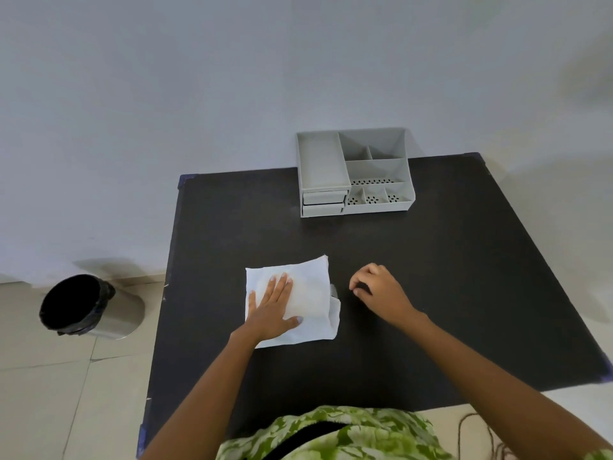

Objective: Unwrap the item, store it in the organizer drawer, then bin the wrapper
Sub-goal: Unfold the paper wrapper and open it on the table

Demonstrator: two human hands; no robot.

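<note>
We see a black table standing against a plain pale wall, with a tiled floor around it. Our left hand lies flat on the table with the palm down and the fingers spread, and it presses on a white wrapper that looks like a thin paper or tissue. Under the wrapper, just to the right of the left hand's fingers, a round flat shape shows through; we cannot tell what the item is, because it is covered. At the right edge of the wrapper a small grey part shows, between the two hands, and the paper is folded up beside it.

Our right hand is on the table near the right side of the wrapper, but apart from it. Its fingers are curled in and the thumb and fingertips are close together; we cannot tell if they pinch something.

Far beyond both hands, at the back edge of the table, stands a grey organizer with open compartments on top and two drawers in front on its left side; the drawers look closed. Well to the left of the left hand, down on the floor, stands a bin with a black bag inside.
</note>
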